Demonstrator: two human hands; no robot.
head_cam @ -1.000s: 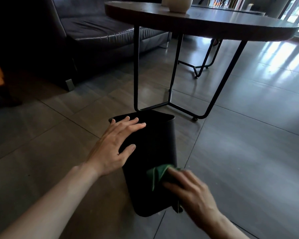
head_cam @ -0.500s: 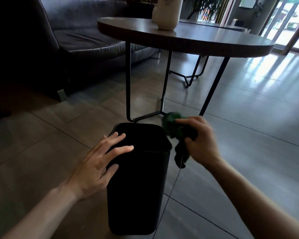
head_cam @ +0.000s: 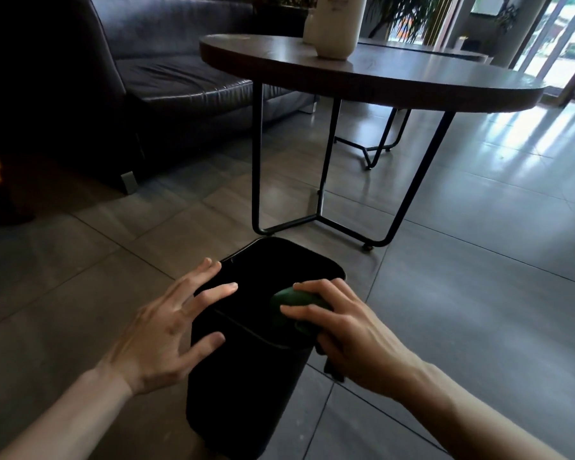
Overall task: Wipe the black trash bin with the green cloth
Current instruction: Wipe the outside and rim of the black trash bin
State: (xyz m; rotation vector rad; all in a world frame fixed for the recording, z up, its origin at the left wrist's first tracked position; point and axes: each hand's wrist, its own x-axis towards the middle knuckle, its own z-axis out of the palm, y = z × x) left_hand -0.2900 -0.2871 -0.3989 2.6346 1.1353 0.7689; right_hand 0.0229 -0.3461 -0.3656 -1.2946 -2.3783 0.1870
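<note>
Moved onto the one black bin's rim, right hand grips one green cloth; left hand spread.

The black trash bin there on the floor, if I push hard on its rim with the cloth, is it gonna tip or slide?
The black trash bin looks tall and narrow, so it probably tips easily. It seems thin-walled, so likely light, and may slide on the smooth floor tiles. The left hand spread against its side should steady it while the right hand presses the green cloth at the rim.
</note>
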